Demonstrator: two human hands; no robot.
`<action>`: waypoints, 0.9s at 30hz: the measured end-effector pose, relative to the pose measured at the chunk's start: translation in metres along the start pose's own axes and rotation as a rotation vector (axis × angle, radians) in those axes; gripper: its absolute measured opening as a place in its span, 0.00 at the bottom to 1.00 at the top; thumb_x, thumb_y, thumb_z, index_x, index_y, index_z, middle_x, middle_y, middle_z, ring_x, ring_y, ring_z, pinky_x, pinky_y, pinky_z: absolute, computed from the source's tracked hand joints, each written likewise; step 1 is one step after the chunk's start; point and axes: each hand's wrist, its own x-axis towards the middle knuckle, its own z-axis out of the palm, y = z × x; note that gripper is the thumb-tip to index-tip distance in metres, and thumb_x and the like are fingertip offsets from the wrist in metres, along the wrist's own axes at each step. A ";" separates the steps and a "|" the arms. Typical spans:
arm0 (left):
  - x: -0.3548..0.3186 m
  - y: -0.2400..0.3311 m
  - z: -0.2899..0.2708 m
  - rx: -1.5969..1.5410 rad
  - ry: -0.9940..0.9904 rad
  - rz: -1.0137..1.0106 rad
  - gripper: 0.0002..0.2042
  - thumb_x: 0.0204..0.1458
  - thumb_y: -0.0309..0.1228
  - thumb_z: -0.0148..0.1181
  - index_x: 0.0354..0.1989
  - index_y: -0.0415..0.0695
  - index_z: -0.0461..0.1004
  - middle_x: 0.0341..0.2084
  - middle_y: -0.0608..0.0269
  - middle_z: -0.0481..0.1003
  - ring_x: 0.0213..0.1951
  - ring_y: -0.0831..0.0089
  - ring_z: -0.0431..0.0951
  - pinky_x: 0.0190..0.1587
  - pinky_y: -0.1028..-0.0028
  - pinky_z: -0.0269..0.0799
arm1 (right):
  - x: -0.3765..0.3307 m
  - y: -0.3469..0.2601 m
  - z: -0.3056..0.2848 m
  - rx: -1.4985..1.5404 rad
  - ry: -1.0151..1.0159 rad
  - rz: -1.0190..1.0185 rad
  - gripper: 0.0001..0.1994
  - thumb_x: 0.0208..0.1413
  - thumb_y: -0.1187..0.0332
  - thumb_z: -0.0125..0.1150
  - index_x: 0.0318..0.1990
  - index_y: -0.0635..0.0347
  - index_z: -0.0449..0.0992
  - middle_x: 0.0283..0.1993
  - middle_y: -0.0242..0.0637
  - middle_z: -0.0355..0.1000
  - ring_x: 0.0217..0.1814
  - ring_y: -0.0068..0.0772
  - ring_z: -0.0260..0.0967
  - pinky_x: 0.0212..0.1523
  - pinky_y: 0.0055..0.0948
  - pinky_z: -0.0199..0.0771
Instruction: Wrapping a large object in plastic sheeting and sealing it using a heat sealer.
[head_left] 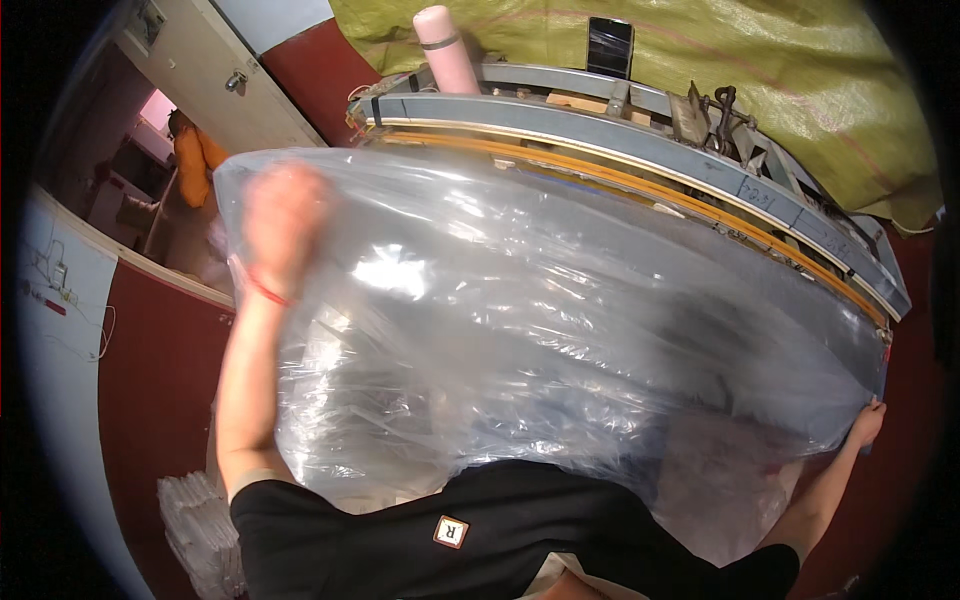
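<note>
Nearest to the camera is the person's black shirt [420, 530], and from it both bare arms go out wide to the two ends of a large clear plastic sheet [520, 330]. The left hand [283, 225] is raised at the upper left corner of the sheet; it is blurred, and it shows through the film, so I cannot tell if its fingers are closed on the plastic or only pressed against it. A thin red band [265, 290] sits at the wrist just under this hand. The right hand [866, 422] is lower, at the far right edge of the sheet, and its fingers are closed on that edge. In my judgement the arms are so far apart because the sheet is wide and limp and must be kept stretched. Between the two grips the plastic hangs in wrinkles over the person's front. Beyond the upper edge of the sheet lies a long grey machine bar [640, 135] with an orange strip along it. On the machine, past the left hand, stands a pink bottle [445, 50], and behind all a yellow-green tarpaulin [760, 60].
</note>
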 end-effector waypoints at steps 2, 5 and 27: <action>0.002 0.070 0.025 -0.224 -0.353 0.153 0.22 0.40 0.34 0.55 0.47 0.44 0.63 0.50 0.56 0.60 0.55 0.60 0.56 0.53 0.61 0.54 | 0.000 0.001 -0.002 -0.022 0.011 -0.010 0.15 0.54 0.55 0.41 0.38 0.55 0.66 0.38 0.47 0.69 0.40 0.53 0.65 0.34 0.45 0.63; -0.076 0.054 0.073 -0.356 -0.475 -0.186 0.26 0.40 0.37 0.57 0.50 0.44 0.60 0.54 0.55 0.55 0.58 0.63 0.52 0.55 0.59 0.50 | 0.004 0.000 0.007 0.022 -0.014 -0.017 0.15 0.54 0.55 0.41 0.39 0.56 0.65 0.38 0.48 0.68 0.40 0.54 0.64 0.35 0.45 0.63; -0.016 0.099 0.148 -0.482 -0.155 -0.358 0.09 0.41 0.26 0.55 0.32 0.38 0.71 0.27 0.56 0.73 0.33 0.60 0.71 0.37 0.69 0.66 | 0.047 0.086 0.041 0.773 0.067 -0.009 0.19 0.51 0.55 0.50 0.41 0.64 0.69 0.38 0.37 0.69 0.38 0.31 0.64 0.41 0.28 0.62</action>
